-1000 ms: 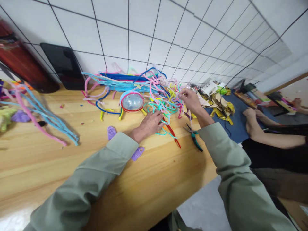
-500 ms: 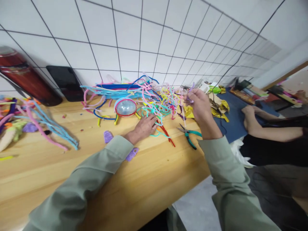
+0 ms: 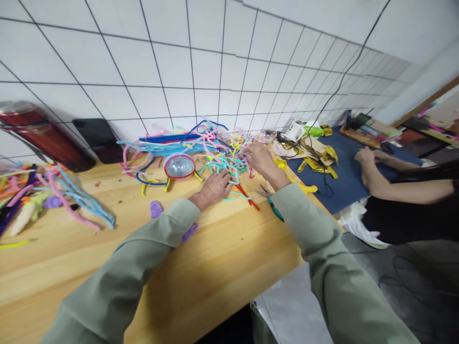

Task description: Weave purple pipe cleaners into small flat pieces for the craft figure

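Note:
A tangled heap of coloured pipe cleaners (image 3: 224,162) lies along the wall. My left hand (image 3: 212,190) rests palm down at the near edge of the heap, its fingers stretched over turquoise strands. At the heap's right end is my right hand (image 3: 261,160), fingers curled down among the strands; whatever they pinch is hidden. Red pipe cleaners (image 3: 250,197) lie between my hands. Pliers with teal handles (image 3: 275,210) lie partly under my right sleeve. A clear dome with a pink rim (image 3: 180,167) sits left of my left hand. Purple coiled pieces (image 3: 156,209) lie near my left sleeve.
A red thermos (image 3: 43,136) and a dark phone (image 3: 98,141) stand against the wall at left. More pipe cleaners (image 3: 77,196) lie there. Gold wrapping scraps (image 3: 319,160) and a black cable lie at right. Another person's forearms (image 3: 380,181) rest at a blue surface (image 3: 344,186).
My right hand has moved left and down into the heap; the purple pipe cleaner it held up is out of sight. My left hand stays at the heap. The view has shifted slightly.

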`<state>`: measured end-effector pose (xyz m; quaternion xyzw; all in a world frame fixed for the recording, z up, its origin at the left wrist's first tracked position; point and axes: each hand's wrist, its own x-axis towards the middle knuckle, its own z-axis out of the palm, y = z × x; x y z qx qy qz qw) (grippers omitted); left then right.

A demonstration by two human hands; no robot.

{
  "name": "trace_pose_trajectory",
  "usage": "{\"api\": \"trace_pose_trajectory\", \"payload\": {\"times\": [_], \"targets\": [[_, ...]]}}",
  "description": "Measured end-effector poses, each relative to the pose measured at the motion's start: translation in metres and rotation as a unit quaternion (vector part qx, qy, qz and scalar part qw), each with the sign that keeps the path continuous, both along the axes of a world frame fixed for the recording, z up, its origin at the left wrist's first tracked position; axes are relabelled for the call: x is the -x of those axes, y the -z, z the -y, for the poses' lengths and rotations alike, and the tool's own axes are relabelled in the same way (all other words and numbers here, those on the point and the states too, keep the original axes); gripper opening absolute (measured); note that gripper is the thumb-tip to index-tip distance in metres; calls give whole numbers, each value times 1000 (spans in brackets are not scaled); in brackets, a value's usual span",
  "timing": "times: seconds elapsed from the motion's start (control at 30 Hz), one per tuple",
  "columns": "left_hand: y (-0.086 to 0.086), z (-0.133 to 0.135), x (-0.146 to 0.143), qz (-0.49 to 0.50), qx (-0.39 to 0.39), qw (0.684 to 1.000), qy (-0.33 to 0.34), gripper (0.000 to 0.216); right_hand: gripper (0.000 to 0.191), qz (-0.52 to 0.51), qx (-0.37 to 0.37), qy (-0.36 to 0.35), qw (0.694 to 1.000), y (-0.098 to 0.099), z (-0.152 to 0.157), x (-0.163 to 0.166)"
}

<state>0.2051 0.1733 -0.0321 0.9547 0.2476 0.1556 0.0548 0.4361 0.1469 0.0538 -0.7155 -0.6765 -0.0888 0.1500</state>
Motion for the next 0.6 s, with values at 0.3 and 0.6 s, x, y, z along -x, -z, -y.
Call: {"api": "trace_pose_trajectory", "payload": {"times": [0.3, 0.6], "targets": [[4, 0, 1, 2, 0, 1000, 0, 30, 25, 69, 71, -36, 994, 18, -43, -13], [-3, -24, -33, 9, 3, 1000, 6, 30, 18, -251, -216, 13, 944, -27, -53, -44]]}}
